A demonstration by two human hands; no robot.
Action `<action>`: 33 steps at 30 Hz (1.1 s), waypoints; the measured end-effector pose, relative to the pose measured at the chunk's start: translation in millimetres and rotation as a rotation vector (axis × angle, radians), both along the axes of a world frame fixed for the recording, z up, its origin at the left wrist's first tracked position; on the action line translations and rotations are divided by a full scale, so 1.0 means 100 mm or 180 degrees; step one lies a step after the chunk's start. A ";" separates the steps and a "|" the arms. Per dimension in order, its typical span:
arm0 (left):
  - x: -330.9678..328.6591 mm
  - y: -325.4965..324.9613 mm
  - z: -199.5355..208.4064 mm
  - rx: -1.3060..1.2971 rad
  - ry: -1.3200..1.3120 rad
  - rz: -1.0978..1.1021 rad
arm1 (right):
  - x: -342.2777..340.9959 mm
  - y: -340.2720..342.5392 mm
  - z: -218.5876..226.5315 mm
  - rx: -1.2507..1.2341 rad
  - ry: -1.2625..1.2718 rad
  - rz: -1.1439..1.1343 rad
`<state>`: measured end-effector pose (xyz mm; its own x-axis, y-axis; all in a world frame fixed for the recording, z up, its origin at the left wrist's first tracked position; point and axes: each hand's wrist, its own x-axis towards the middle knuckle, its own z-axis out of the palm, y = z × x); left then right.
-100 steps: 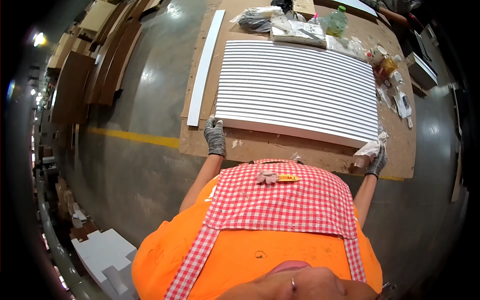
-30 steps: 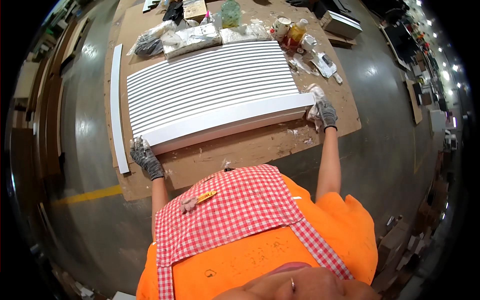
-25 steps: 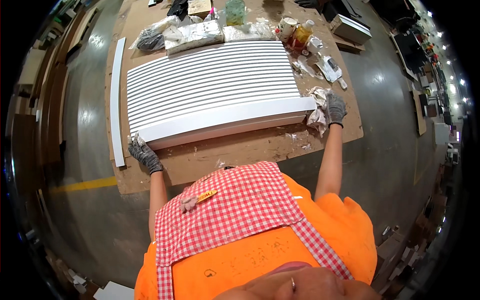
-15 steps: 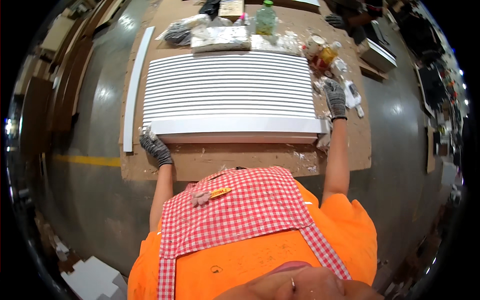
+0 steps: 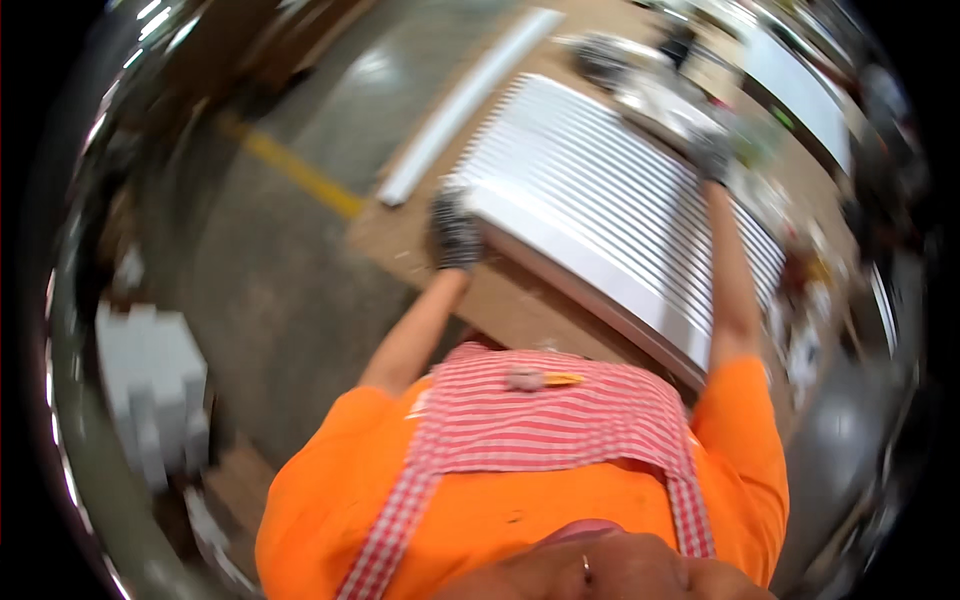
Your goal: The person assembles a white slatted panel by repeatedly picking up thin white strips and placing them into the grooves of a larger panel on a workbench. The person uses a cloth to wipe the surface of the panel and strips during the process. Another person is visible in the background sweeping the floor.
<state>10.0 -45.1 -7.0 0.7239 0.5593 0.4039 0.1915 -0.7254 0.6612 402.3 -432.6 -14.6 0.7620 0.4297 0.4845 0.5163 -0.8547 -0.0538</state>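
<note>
A row of white slats (image 5: 590,170) lies side by side on the cardboard-covered table, with a wider white strip (image 5: 590,262) along its near edge. My left hand (image 5: 455,228), in a grey striped work glove, is at the near left corner of this row, against the end of the wide strip. Stretched across the slats, my right arm brings my gloved right hand (image 5: 710,155) to their far edge, beside a white wrapped block (image 5: 655,108). Motion smears the fingers of both hands, so their grip is unclear.
A separate white strip (image 5: 470,105) lies along the table's left edge. Beyond the slats are a blurred green-tinted bottle (image 5: 757,140) and plastic bags. Amber and white containers (image 5: 805,270) stand at the right. White pieces (image 5: 152,385) are stacked on the floor at left.
The view has turned, so the table now slants down to the right. My right hand has left the right end of the slats for their far edge. My left hand stays at the near left corner.
</note>
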 end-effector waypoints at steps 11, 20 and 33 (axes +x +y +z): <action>-0.10 0.03 0.11 0.0463 -0.0705 0.0146 | -0.13 0.18 0.43 0.1120 0.0789 0.0017; -0.23 0.03 -0.07 0.0365 -0.0607 0.0059 | -2.40 1.05 0.58 0.2383 0.3077 0.1463; -0.21 0.02 0.00 0.0373 -0.0501 0.0027 | -3.29 1.92 0.89 0.0351 0.1618 0.1373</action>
